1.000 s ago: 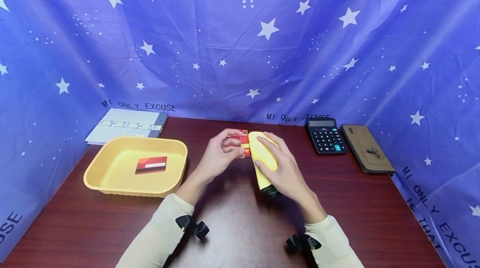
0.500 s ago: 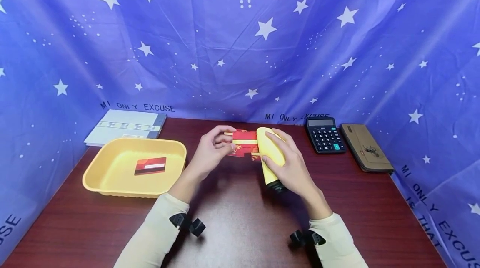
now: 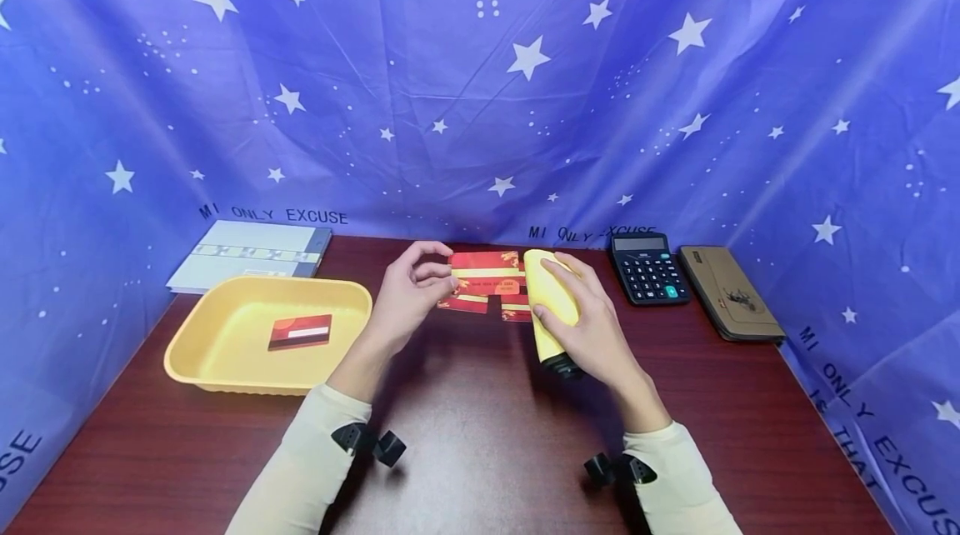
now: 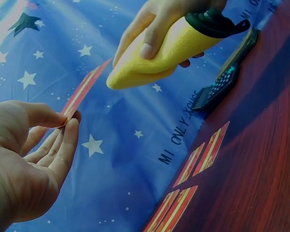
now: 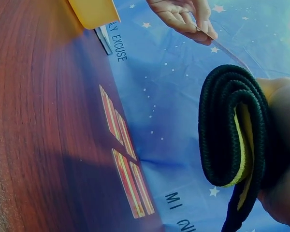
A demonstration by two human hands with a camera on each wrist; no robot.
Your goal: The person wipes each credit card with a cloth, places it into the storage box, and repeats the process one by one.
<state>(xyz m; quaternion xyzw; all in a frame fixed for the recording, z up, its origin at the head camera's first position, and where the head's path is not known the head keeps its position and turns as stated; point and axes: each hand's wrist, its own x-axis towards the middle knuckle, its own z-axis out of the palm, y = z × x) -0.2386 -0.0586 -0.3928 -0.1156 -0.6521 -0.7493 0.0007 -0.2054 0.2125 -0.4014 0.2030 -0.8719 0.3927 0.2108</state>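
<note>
My left hand [image 3: 408, 293] pinches the left end of a red card [image 4: 79, 94] with a yellow stripe, thumb on one side and fingertips on the other. The card is raised above the table. My right hand [image 3: 588, 310] grips a folded yellow cloth [image 3: 546, 302] with a dark edge, its layers showing in the right wrist view. In the head view the cloth overlaps the card's right end. Several similar red cards [image 4: 210, 150] lie on the table below, set out in two rows. They are partly hidden behind the held card in the head view.
A yellow plastic basin [image 3: 195, 343] with one red card [image 3: 300, 332] in it stands at the left. Behind it lies a grey-white notebook [image 3: 255, 243]. A black calculator [image 3: 649, 270] and a brown wallet [image 3: 731, 293] lie back right. A blue star-patterned curtain [image 3: 450, 60] surrounds the table.
The hands have moved apart. My right hand has carried the cloth to the right and my left hand has shifted left with the card, so more of the card shows between them.
</note>
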